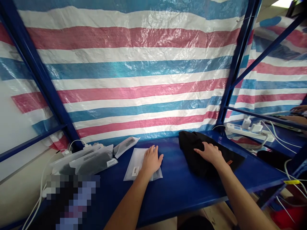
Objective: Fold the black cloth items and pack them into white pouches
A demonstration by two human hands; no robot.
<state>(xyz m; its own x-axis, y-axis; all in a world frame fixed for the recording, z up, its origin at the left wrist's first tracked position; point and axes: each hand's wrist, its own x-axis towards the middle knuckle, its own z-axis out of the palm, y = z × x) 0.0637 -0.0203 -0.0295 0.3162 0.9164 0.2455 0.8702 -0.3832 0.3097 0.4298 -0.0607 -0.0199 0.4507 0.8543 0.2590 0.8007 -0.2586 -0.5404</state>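
Note:
My left hand lies flat with its fingers out on a frosted plastic bag, which has a small barcode label near its lower left. To the right, my right hand rests palm down on a black cloth item with some orange lettering; its thumb is spread from the fingers. The cloth lies loosely on the blue table, and its exact kind I cannot make out. Neither hand grips anything visible.
Several filled frosted bags stand at the left, with another bag beside them. Blue posts and a striped tarp enclose the back. A power strip with white cables sits at the right. Another person's arm shows at the far right.

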